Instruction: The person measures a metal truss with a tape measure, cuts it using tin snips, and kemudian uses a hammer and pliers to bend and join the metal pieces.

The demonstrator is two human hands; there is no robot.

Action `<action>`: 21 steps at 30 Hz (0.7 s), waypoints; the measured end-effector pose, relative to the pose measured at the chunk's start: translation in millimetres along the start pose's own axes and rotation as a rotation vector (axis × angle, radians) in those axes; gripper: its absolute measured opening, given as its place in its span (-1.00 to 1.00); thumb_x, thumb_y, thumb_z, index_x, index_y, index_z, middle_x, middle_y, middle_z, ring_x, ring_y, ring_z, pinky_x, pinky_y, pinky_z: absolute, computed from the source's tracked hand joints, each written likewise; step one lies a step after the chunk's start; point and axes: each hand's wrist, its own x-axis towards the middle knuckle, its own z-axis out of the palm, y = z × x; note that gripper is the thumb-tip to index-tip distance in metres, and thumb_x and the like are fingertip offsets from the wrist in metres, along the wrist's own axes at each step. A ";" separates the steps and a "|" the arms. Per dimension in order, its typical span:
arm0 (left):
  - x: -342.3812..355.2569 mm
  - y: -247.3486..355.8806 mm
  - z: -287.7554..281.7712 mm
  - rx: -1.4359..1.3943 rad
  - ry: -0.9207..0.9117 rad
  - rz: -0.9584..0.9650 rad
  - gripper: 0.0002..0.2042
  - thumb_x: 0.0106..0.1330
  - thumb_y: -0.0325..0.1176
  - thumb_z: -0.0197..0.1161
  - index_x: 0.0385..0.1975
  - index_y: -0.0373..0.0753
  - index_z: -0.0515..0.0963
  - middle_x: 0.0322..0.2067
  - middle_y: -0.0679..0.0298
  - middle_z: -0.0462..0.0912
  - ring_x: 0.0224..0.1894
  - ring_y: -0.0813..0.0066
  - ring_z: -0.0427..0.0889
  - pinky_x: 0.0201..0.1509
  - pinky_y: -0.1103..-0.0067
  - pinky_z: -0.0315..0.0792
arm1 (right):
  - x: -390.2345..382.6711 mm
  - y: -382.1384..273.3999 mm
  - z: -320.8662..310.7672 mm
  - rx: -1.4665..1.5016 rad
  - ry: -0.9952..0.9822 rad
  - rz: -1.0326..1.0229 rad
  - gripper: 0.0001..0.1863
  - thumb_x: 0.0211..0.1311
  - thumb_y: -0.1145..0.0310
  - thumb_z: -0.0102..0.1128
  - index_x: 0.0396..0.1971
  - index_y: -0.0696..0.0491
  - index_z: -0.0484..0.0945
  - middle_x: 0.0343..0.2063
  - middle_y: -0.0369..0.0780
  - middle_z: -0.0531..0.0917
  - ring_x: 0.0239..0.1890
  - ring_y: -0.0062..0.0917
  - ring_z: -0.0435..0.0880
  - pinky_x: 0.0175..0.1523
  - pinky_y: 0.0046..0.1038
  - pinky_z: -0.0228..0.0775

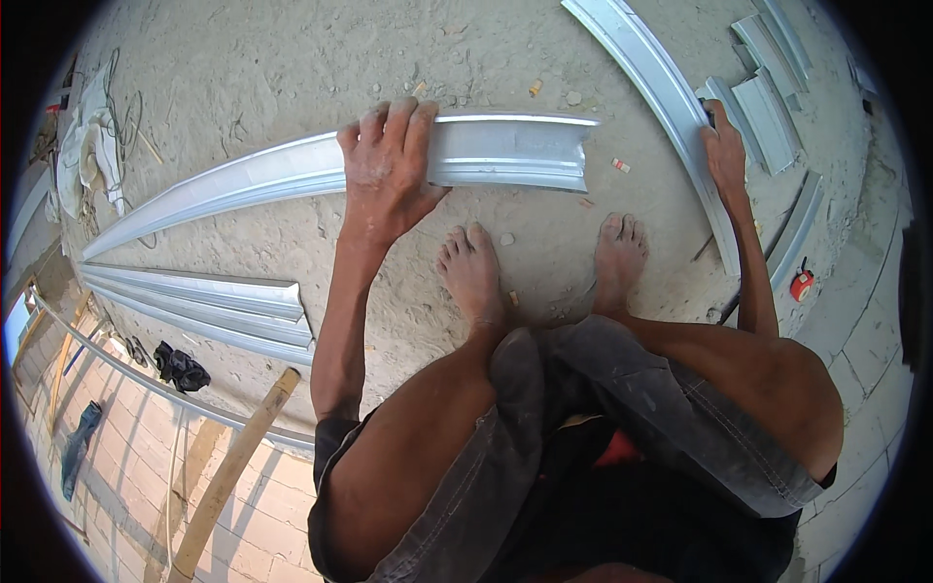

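Note:
Across the upper middle lies a long silver metal channel (510,151), and my left hand (384,165) has its fingers curled over it. A second long channel (643,83) runs diagonally at the upper right. My right hand (724,151) grips its outer edge, with a small dark shape at the fingers that I cannot make out. Both of my bare feet (466,272) are on the dusty ground between the hands.
Shorter metal pieces (763,126) lie at the right, beside a red tape measure (802,287). More channels (194,301), a black bag (180,366), a wooden beam (233,466), dark cloth (80,447) and a pale sack (97,155) are at the left.

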 end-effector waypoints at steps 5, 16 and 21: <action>32.1 32.0 65.3 -0.172 -0.097 0.104 -0.17 -0.32 -0.07 0.56 0.06 -0.20 0.36 -0.05 0.18 0.41 0.02 0.17 0.36 0.04 0.31 0.19 | -2.6 -3.0 2.5 0.053 0.086 -0.075 -0.57 0.07 0.35 -0.03 0.01 0.03 0.36 -0.29 0.13 0.58 -0.21 0.09 0.55 -0.06 -0.07 0.31; 34.7 42.9 90.5 -0.274 -0.058 0.147 -0.13 -0.15 0.25 0.39 0.10 -0.26 0.39 -0.03 0.11 0.40 0.02 0.17 0.33 0.08 0.32 0.19 | -9.5 6.5 9.9 -0.075 0.193 -0.134 -0.57 0.09 0.34 -0.08 0.03 0.01 0.33 -0.23 0.06 0.59 -0.18 0.01 0.58 -0.05 -0.08 0.35; 60.2 48.5 94.1 -0.286 -0.053 0.217 -0.17 -0.11 0.29 0.34 0.03 -0.31 0.46 -0.06 0.10 0.43 -0.01 0.22 0.35 0.06 0.31 0.21 | -15.9 -1.6 12.3 -0.088 0.172 -0.081 -0.53 0.08 0.33 -0.02 0.06 0.02 0.31 -0.12 0.02 0.57 -0.08 -0.05 0.55 0.02 -0.11 0.34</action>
